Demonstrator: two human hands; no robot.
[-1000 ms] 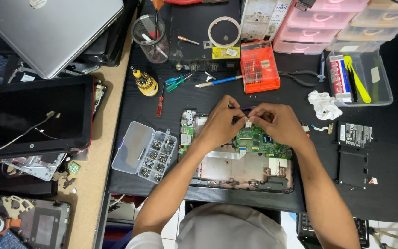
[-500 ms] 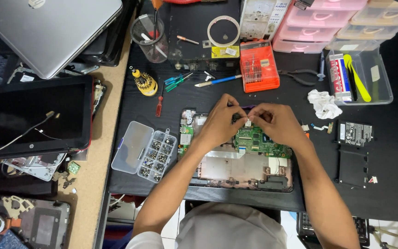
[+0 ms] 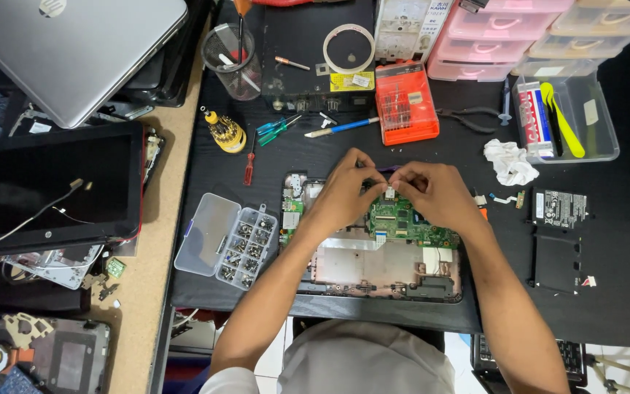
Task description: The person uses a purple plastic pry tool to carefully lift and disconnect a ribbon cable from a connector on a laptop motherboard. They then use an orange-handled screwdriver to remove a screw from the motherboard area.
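Dark screen panel (image 3: pixel 49 182) far left, black, red-edged (cable lying across it). Red-and-white box (image 3: pixel 534 119) in the clear bin (image 3: pixel 601 117) upper right. Small black part with white label (image 3: pixel 561 209) right of the open laptop.

Black work mat (image 3: pixel 607 306) spread over a tan wooden bench top (image 3: pixel 147 292), lit evenly from above. Stacked pink plastic drawer units (image 3: pixel 504 36) along the far edge, with a clear bin (image 3: pixel 607 131) just beside them. Pale tiled floor (image 3: pixel 271 343) showing below the near edge.
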